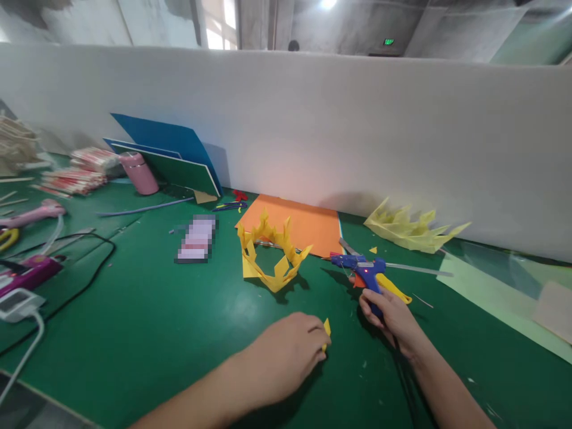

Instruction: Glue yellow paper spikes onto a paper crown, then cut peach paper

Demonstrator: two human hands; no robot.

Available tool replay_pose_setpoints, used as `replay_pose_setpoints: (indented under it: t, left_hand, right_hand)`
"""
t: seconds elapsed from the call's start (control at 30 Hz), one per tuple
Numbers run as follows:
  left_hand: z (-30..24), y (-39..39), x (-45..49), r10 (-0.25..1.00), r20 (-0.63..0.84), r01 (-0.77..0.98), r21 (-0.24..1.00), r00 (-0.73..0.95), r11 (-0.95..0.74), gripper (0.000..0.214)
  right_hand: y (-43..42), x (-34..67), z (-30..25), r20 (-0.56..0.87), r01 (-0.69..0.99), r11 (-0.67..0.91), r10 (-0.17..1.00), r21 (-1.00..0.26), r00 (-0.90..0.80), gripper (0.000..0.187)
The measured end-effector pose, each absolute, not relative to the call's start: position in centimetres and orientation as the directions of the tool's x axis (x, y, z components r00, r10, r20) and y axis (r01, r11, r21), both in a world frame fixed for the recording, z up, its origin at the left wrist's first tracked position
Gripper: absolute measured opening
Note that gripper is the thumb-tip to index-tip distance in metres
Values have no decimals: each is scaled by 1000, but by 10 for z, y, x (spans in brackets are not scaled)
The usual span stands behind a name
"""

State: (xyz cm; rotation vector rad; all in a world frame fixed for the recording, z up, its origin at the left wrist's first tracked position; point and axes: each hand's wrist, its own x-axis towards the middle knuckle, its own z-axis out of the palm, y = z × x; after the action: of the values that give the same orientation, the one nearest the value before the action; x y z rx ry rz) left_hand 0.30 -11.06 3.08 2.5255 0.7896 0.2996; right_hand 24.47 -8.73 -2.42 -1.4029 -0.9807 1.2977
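Note:
My left hand (297,345) is closed on a small yellow paper piece (327,328), whose tip pokes out past the fingers. In my right hand (391,316) is a blue hot glue gun (369,271), held by its handle with a glue stick out of its back and a red light lit. The gun's nozzle points left. Beyond my left hand stands a yellow paper crown (277,277) with pointed tips. Just behind the glue gun lie a yellow-handled tool (395,289) and a small yellow scrap (373,250).
Orange sheets (304,223) lie by the white partition (286,131). A pale yellow spiky paper piece (409,232) rests at right, near light green paper (496,307). A phone (196,238), a pink bottle (139,173), blue boards (165,140) and a purple power strip (33,271) with cords stand left.

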Motion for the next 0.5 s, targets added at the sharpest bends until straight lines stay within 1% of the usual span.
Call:
replay_pose_setpoints:
  t: [0.07, 0.1, 0.17, 0.3, 0.37, 0.43, 0.5]
  left_hand:
    - [9, -109, 20, 589, 109, 541, 291, 800, -789, 31]
    - [-1, -107, 24, 582, 128, 548, 226, 803, -805, 36]
    - [-16, -102, 27, 580, 152, 557, 168, 801, -813, 35]
    - [-23, -98, 28, 574, 125, 553, 163, 810, -817, 16]
    - [-21, -98, 32, 606, 144, 582, 176, 783, -794, 22]
    - [-21, -99, 36, 633, 195, 604, 192, 749, -773, 31]
    - [-21, -101, 40, 596, 240, 564, 193, 766, -803, 42]
  right_hand:
    - [-87, 244, -27, -208, -70, -200, 965, -977, 157, 37]
    - [-86, 243, -27, -202, -78, -191, 964, -978, 172, 39]
    - [-86, 242, -28, -206, -80, -195, 962, -978, 179, 41]
    - [-87, 239, -22, -220, -67, -211, 961, -975, 168, 40]
    - [-88, 238, -19, -219, -61, -212, 961, -975, 168, 40]
    - [-88, 237, -18, -215, -49, -210, 961, -976, 172, 40]
    - [-88, 237, -17, -211, -41, -207, 962, -977, 173, 40]
